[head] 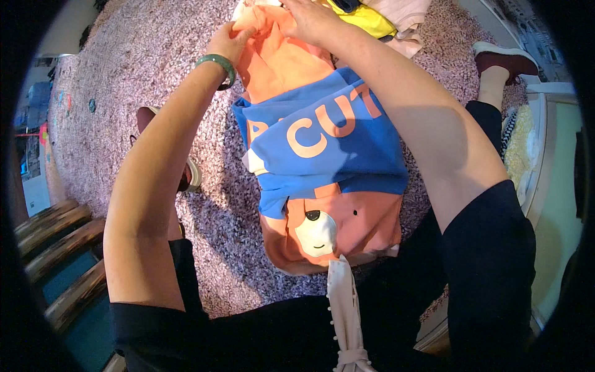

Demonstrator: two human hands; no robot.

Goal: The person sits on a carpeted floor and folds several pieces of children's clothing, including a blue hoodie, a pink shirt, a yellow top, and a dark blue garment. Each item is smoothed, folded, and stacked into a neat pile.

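A blue and orange sweatshirt (344, 158) lies partly folded on the shaggy carpet in front of me. Large orange letters cross its blue middle, and a bear face with a pale muzzle (320, 237) shows on the salmon-orange end nearest my body. At the far end, my left hand (231, 43) pinches the left side of the bright orange fabric (283, 60) between thumb and fingers. My right hand (311, 21) grips the same fabric on the right, its fingertips partly cut off by the upper picture edge. Some whitish cloth (253, 5) shows between the hands.
Beyond my right hand lies a pile of clothes with a yellow piece (365, 21) and a pale pink piece (404, 14). Slatted wood (69, 269) stands at lower left. A pale green panel (555, 195) borders the right. My shoes (504, 58) rest on the carpet (153, 60).
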